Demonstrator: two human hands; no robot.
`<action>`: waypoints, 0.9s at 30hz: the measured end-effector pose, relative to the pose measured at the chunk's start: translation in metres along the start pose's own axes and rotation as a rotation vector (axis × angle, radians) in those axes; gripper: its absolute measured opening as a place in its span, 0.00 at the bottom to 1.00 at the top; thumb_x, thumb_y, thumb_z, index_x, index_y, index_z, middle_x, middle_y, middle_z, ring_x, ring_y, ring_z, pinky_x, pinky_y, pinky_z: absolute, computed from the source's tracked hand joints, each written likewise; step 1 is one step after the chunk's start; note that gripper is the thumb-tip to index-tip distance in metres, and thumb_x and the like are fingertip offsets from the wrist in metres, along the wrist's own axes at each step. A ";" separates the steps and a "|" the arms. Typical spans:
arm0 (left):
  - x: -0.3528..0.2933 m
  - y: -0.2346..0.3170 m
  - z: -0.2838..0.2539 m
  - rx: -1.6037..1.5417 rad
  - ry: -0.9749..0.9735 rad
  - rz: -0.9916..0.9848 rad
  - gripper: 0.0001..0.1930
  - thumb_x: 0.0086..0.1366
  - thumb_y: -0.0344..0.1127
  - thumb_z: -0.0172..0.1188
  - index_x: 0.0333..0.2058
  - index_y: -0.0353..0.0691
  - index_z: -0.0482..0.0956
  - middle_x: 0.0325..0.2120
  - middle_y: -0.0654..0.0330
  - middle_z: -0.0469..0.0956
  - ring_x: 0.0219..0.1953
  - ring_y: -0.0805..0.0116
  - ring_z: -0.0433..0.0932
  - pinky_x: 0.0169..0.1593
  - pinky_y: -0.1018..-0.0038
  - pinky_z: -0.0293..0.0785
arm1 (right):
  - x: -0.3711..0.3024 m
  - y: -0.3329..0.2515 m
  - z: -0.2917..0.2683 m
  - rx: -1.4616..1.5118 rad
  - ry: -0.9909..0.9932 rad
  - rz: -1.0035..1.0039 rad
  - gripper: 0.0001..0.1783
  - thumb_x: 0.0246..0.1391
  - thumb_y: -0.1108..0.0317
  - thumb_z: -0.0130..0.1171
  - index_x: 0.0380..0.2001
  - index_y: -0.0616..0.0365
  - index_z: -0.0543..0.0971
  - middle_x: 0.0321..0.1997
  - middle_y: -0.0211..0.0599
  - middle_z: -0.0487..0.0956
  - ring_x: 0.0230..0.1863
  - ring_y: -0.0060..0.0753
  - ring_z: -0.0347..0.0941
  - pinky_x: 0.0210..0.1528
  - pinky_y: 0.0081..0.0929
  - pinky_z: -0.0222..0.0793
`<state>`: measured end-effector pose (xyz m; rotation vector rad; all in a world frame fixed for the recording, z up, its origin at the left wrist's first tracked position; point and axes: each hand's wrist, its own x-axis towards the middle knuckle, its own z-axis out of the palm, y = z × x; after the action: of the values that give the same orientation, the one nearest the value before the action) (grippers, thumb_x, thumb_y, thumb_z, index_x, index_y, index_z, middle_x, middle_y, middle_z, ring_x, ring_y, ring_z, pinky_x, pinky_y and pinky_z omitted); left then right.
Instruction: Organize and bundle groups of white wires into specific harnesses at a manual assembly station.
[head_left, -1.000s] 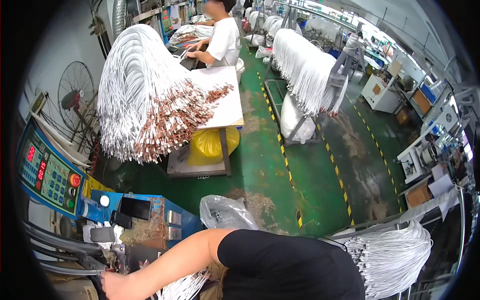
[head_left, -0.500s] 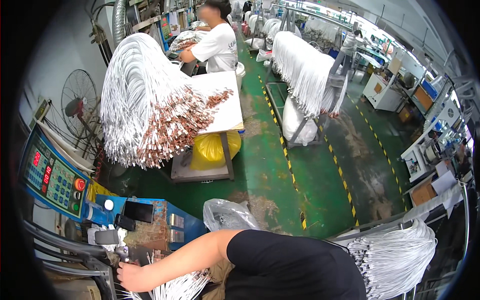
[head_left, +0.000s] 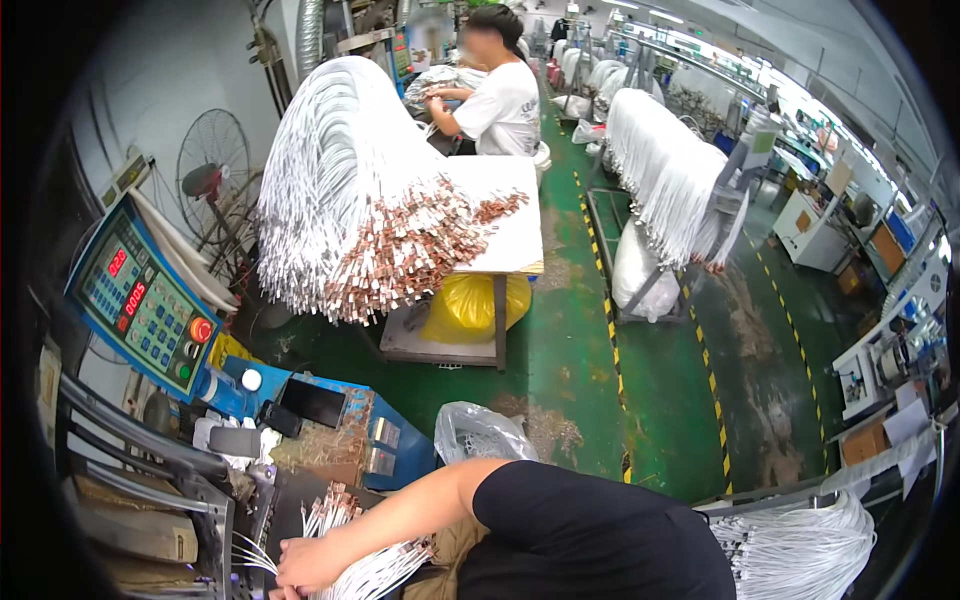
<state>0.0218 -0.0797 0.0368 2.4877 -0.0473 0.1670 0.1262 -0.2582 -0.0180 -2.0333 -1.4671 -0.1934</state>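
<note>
My right hand (head_left: 308, 566) is low at the left, its forearm reaching across from the right. Its fingers are curled round a few thin white cables (head_left: 256, 556), whose ends stick out to the left. Under the wrist and forearm lies a bundle of white cables (head_left: 375, 572) with copper-coloured and white ends (head_left: 335, 507). The bundle rests beside a dark work surface next to the machine. My left hand does not show.
A control panel (head_left: 140, 300) with a red button and blue machine bed (head_left: 400, 425) stand at the left. Ahead, a table (head_left: 515, 215) bears a large heap of white cables (head_left: 330, 150); a co-worker (head_left: 505, 105) sits beyond. A clear plastic bag (head_left: 480, 432) stands nearby. More cables (head_left: 800, 550) hang right.
My right hand has drawn back to the right, away from the machine's edge, with cables in its fingers. The view has swung left, and the panel's red digits differ.
</note>
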 end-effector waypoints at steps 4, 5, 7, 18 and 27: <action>-0.007 0.031 -0.037 0.164 0.207 -0.189 0.20 0.72 0.44 0.55 0.45 0.28 0.81 0.35 0.44 0.83 0.36 0.55 0.81 0.41 0.65 0.75 | -0.002 0.010 -0.042 -0.261 0.210 0.155 0.07 0.47 0.62 0.59 0.26 0.53 0.78 0.32 0.37 0.79 0.39 0.43 0.77 0.39 0.39 0.71; -0.012 0.035 -0.040 0.169 0.210 -0.195 0.20 0.72 0.44 0.55 0.45 0.28 0.81 0.35 0.44 0.83 0.36 0.55 0.81 0.41 0.65 0.75 | -0.005 0.015 -0.048 -0.480 0.305 0.166 0.07 0.45 0.61 0.60 0.26 0.51 0.79 0.34 0.37 0.79 0.40 0.42 0.75 0.37 0.38 0.73; -0.024 0.035 -0.032 -0.080 -0.163 -0.454 0.22 0.74 0.46 0.52 0.48 0.29 0.80 0.37 0.46 0.83 0.35 0.57 0.81 0.34 0.67 0.74 | -0.013 0.026 -0.050 -0.422 0.269 0.005 0.06 0.46 0.62 0.59 0.24 0.51 0.79 0.34 0.37 0.79 0.39 0.42 0.76 0.35 0.39 0.72; -0.032 -0.026 0.066 -1.037 -0.311 -0.661 0.17 0.74 0.44 0.53 0.51 0.37 0.74 0.37 0.60 0.79 0.34 0.72 0.78 0.30 0.79 0.69 | 0.006 0.024 0.030 0.377 0.018 -0.095 0.15 0.51 0.56 0.61 0.29 0.58 0.82 0.32 0.41 0.81 0.38 0.47 0.78 0.37 0.41 0.73; 0.043 -0.065 0.043 -1.788 -0.681 -0.441 0.21 0.73 0.45 0.54 0.56 0.37 0.74 0.40 0.58 0.83 0.32 0.60 0.81 0.36 0.65 0.76 | -0.023 0.048 -0.016 -0.136 0.120 0.319 0.21 0.49 0.48 0.63 0.31 0.56 0.84 0.26 0.45 0.82 0.32 0.51 0.79 0.36 0.44 0.73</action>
<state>0.0738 -0.0540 -0.0304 0.6336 0.0556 -0.6426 0.1642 -0.2952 -0.0347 -2.2898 -1.0645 -0.2837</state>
